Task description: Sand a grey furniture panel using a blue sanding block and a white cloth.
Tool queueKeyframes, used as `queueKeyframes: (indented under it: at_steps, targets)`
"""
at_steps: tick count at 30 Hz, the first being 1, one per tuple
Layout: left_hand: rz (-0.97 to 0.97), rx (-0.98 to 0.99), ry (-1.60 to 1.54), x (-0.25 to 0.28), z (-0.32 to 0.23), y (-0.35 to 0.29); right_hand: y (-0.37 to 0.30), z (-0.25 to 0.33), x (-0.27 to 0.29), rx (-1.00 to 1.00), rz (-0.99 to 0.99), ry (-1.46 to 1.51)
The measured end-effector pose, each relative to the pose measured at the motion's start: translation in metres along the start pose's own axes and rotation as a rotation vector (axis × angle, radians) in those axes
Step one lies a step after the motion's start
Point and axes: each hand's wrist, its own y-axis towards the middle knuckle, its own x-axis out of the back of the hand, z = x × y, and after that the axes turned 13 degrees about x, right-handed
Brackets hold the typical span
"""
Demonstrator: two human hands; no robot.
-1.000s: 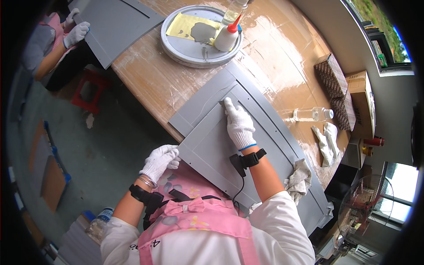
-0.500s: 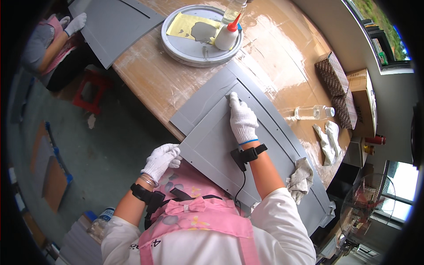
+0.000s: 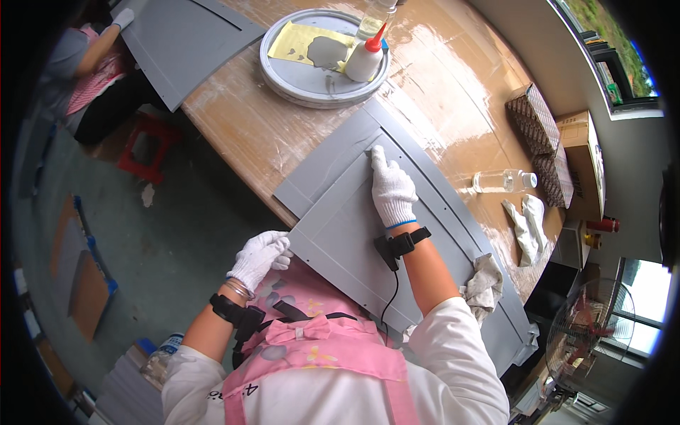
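Observation:
A grey panel with long grooves and small holes lies on the table in front of me, its near edge over my lap. My left hand, in a white knit glove, is closed at the panel's left corner, fingertips on the edge. On the upper part of the panel rests my right hand, also gloved, its fingers curled and one fingertip pressed down near the groove. A small dark sliver shows beside that fingertip; whatever the hand holds is mostly hidden. A crumpled grey cloth lies on the panel by my right forearm.
Beyond the panel, a round grey lid carries yellow sandpaper-like sheet and a red-tipped white bottle. Rightward lie a clear bottle and white gloves. A co-worker handles another grey panel; a red stool stands below.
My right hand has shifted slightly to the right on the panel. My left hand stays at the corner. The co-worker's gloved hand has moved up along the other panel.

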Motion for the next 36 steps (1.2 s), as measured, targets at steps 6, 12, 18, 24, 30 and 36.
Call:
queueKeyframes:
  at_steps: [6,12,18,24,30,36]
  targets:
    - [0.023,0.045,-0.035,-0.001,-0.005,-0.003,0.002,0.000,0.002,0.013,-0.061,0.007]
    - [0.028,0.033,-0.069,0.002,0.001,0.003,-0.023,0.037,0.012,0.150,0.104,0.003]
    - [0.057,0.025,-0.102,0.001,0.003,0.004,-0.031,0.049,0.010,0.213,0.124,0.016]
    - [0.037,0.030,-0.083,-0.001,-0.001,-0.001,-0.025,0.045,0.006,0.115,0.026,0.006]
    - [0.058,0.018,-0.091,0.000,-0.001,-0.002,-0.029,0.050,0.008,0.135,0.026,0.002]
    - [0.058,0.000,-0.055,0.004,0.003,0.002,-0.044,0.070,0.007,0.216,0.092,0.005]
